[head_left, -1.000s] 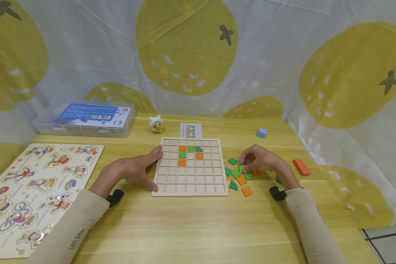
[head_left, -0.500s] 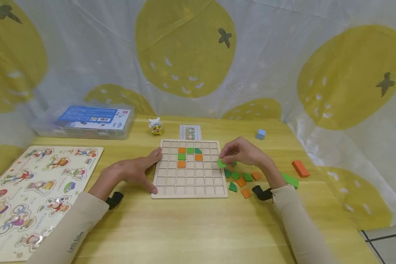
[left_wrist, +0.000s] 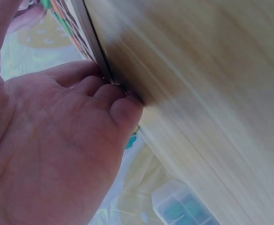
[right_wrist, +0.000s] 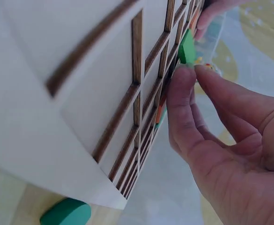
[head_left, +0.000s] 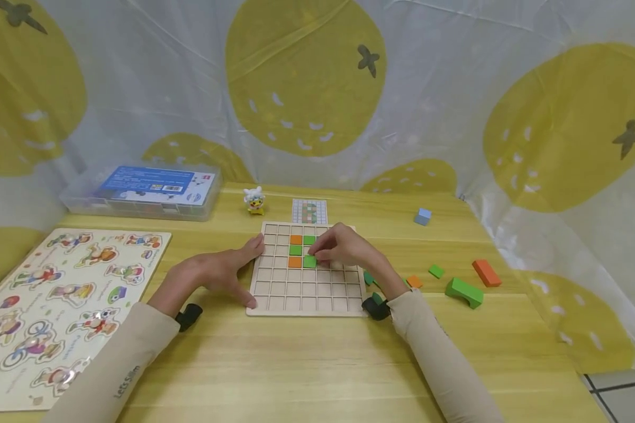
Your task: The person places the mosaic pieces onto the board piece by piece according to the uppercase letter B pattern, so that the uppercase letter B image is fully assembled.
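Note:
A wooden grid board (head_left: 307, 304) lies mid-table, with orange tiles (head_left: 295, 239) and green tiles (head_left: 295, 251) set in some cells. My left hand (head_left: 214, 275) rests along the board's left edge, thumb and fingers spread. In the left wrist view, the fingertips of this left hand (left_wrist: 62, 136) touch the board's side. Between thumb and fingertips, my right hand (head_left: 345, 247) pinches a light green square tile (head_left: 309, 262), beside an orange tile in the third row. In the right wrist view this green tile (right_wrist: 187, 48) is tilted against the grid. My right hand hides several cells.
Behind the board lies a pattern card (head_left: 309, 211), near a small figurine (head_left: 254, 201). A clear plastic box (head_left: 143, 191) and a picture puzzle (head_left: 84, 305) are on the left. Rightward are loose tiles (head_left: 436, 271), a green arch block (head_left: 464, 292), an orange block (head_left: 487, 273) and a blue cube (head_left: 423, 217).
My right hand picked up a light green tile from the loose pile and carried it left onto the board's grid. The left hand has stayed at the board's edge.

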`<action>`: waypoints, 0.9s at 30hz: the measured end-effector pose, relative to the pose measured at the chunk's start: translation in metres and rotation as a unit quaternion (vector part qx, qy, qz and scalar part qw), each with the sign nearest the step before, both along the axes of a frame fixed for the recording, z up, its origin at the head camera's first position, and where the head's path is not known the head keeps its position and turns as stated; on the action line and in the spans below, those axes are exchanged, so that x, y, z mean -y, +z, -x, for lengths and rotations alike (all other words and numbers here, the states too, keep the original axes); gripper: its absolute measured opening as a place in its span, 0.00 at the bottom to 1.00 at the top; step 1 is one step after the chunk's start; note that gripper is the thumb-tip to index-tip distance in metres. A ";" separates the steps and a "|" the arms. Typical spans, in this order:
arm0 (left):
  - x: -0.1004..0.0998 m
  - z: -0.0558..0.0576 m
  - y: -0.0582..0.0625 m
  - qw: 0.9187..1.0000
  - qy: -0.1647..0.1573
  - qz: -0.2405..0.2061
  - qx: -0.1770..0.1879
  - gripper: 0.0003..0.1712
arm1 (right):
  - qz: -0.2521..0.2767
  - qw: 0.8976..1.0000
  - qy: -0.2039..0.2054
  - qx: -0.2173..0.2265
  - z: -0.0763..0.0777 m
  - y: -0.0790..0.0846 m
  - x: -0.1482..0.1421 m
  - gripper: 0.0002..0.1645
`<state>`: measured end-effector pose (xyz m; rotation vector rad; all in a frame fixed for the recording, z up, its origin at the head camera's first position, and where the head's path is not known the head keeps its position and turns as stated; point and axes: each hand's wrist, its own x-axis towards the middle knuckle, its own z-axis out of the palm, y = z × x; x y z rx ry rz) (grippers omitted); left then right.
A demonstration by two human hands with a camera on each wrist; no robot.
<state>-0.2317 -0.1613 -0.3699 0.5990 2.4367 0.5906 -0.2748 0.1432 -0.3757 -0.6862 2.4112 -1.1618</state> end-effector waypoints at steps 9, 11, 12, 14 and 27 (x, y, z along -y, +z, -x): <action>0.000 0.001 0.001 1.000 0.000 0.001 0.004 0.78 | 0.005 0.999 0.027 -0.027 -0.001 0.000 -0.003 0.12; -0.001 0.001 0.001 1.000 0.000 0.001 0.003 0.78 | 0.005 0.999 0.030 -0.026 -0.001 0.000 -0.004 0.12; -0.001 0.001 0.001 1.000 0.000 0.003 0.003 0.78 | 0.005 0.999 0.031 -0.028 -0.001 0.000 -0.004 0.12; -0.002 0.001 0.000 1.000 -0.001 0.004 0.003 0.79 | 0.003 0.999 0.034 -0.031 -0.002 0.001 -0.005 0.12; -0.001 0.000 0.001 1.000 -0.001 0.003 0.000 0.79 | 0.033 0.998 0.037 -0.037 -0.002 0.012 -0.068 0.15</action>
